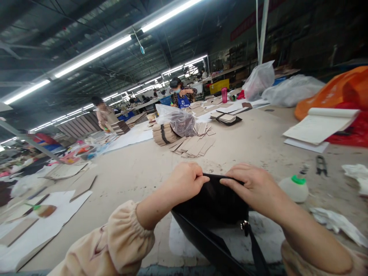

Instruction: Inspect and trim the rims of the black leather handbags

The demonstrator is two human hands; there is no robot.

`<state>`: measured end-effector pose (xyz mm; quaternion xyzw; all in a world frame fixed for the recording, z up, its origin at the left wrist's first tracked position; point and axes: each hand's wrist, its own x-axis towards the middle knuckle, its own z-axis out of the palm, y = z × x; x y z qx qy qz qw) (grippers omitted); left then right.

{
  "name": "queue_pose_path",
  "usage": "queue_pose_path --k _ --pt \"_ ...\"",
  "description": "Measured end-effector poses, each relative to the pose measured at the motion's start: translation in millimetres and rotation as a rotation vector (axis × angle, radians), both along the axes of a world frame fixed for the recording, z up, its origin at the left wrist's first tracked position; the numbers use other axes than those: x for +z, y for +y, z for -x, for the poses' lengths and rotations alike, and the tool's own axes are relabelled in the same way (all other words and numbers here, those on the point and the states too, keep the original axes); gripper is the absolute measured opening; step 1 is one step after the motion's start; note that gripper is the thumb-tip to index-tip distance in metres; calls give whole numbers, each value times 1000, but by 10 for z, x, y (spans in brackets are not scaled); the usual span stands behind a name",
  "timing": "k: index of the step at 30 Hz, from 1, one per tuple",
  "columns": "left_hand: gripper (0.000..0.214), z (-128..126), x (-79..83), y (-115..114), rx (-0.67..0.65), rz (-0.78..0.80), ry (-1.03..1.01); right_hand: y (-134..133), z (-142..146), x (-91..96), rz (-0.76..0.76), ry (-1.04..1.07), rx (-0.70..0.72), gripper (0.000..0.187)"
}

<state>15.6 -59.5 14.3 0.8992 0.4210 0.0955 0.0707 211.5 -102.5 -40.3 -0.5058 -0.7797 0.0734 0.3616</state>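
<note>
Several large white paper sheets [64, 205] are lying at the lower left of the frame, bearing flat taupe boards [19, 232] and a squat brownish bottle with a green nozzle [46, 210]. Farther up, left of centre, a co-worker in a pale pink top [104, 117] is standing by a stack of brown boards [120, 127].

The left hand [186, 180], emerging from a fleecy beige sleeve [126, 234], is pinching the rim of a glossy black open bag [220, 207] between thumb and bent fingers. Beyond it, a banded stack of tan pieces [163, 135] is standing beside a spread of loose tan cards [192, 146], while a translucent plastic bag [185, 123] is partly blocking the view of a co-worker in a blue apron [184, 100].

The black bag is tilting at lower centre over a whitish sheet [268, 234]; its base is running out of the frame. The right hand [250, 179] is gripping the same rim, thumb inside, its fingers hiding part of the edge. Below it a silvery metal fitting [244, 226] is hanging with a black strap [257, 249].

Just beside the right forearm, a rounded whitish bottle with a green collar [294, 188] is standing; black snips [321, 165], an open white notepad [322, 126] and crumpled white cloth [339, 223] are lying farther right, below a bulging orange bag [335, 94].
</note>
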Motion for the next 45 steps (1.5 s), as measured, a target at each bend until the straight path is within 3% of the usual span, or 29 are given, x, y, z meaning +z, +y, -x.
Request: queue_pose_path --k 5,11,33,39,45 --pt "27 95 60 32 -50 68 22 -1 -57 -2 -19 -44 -5 22" --pt "29 159 115 38 -10 95 37 -16 -160 5 38 -43 -35 24" --pt "30 22 38 34 90 -47 151 -28 -170 38 56 -130 -66 25" --pt "30 44 23 -1 90 -55 137 -88 26 94 -119 -217 -121 29" --pt "31 72 30 -62 95 -47 106 -132 311 110 -128 -306 -264 27"
